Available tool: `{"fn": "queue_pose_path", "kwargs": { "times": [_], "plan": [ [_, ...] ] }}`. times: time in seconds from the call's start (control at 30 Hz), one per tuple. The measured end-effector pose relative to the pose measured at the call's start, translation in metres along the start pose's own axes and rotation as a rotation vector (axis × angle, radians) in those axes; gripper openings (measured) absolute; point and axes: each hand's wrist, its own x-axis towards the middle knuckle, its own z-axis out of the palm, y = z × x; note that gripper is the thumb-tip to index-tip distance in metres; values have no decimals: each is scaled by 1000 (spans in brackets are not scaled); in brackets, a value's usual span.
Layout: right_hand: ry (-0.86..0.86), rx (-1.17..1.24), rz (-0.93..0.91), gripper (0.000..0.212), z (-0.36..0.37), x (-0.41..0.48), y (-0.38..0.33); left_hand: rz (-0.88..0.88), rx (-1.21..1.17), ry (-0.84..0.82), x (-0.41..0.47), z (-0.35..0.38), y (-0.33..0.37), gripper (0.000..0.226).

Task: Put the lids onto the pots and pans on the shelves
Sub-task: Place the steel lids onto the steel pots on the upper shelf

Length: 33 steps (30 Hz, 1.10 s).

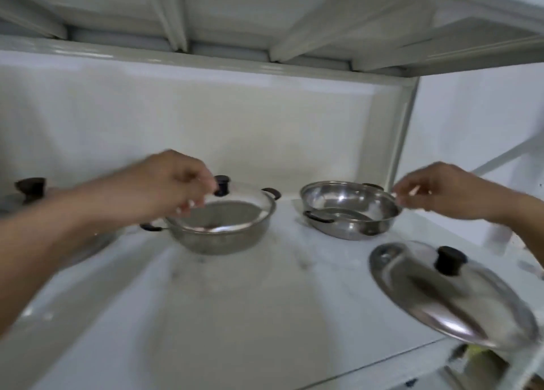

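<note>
Hovering left hand [179, 183] beside glass lid [235, 204] on pot [223, 236].

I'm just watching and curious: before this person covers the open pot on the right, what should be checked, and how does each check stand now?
1. Open pot empty inside: ok.
2. Spare lid within reach, knob up: ok.
3. Spare lid lying safely: not ok, it overhangs the shelf edge.
4. Right hand free to take it: ok, nothing held.
5. Left hand clear of the covered pot: not ok, at its lid knob.
6. That lid seated fully: cannot tell, blurred.
</note>
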Motion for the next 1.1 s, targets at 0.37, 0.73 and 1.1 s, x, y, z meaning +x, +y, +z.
{"fn": "queue_pose_path", "kwargs": {
  "times": [0.37, 0.73, 1.1],
  "plan": [
    [-309, -76, -53, 32, 25, -48, 127, -584, -541, -1, 108, 234, 50, 31],
    [-202, 321, -60, 16, -37, -39, 116, -683, -787, 138, 124, 254, 41, 23],
    [3, 168, 29, 22, -26, 131, 53, -664, -837, 159, 125, 257, 36, 26]
  ]
}}
